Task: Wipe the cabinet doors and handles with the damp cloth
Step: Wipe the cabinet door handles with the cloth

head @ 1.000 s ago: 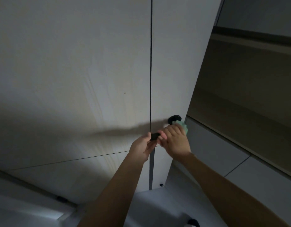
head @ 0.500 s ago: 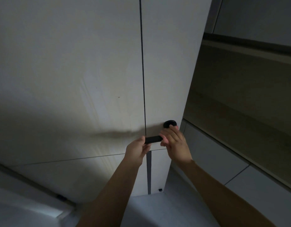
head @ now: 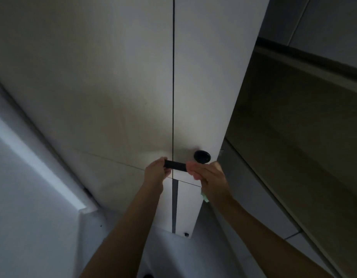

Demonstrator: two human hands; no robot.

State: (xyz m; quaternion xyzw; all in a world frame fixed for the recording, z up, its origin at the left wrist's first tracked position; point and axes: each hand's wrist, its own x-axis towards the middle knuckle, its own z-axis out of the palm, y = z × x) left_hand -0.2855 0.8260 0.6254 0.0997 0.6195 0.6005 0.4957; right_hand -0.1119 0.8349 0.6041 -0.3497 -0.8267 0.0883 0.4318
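- The tall pale cabinet door point(head: 93, 87) filled the left and centre of the view, a dark vertical seam dividing it from a narrower door point(head: 203, 77) on the right.
- The left hand point(head: 156, 171) grasped the left end of the black bar handle point(head: 175, 165), fingers curled round it.
- The right hand point(head: 208, 176) was closed over the handle's right end, just below the round black knob point(head: 202, 156).
- The green cloth point(head: 204, 196) was bunched in the right hand; only a corner showed beneath the palm.
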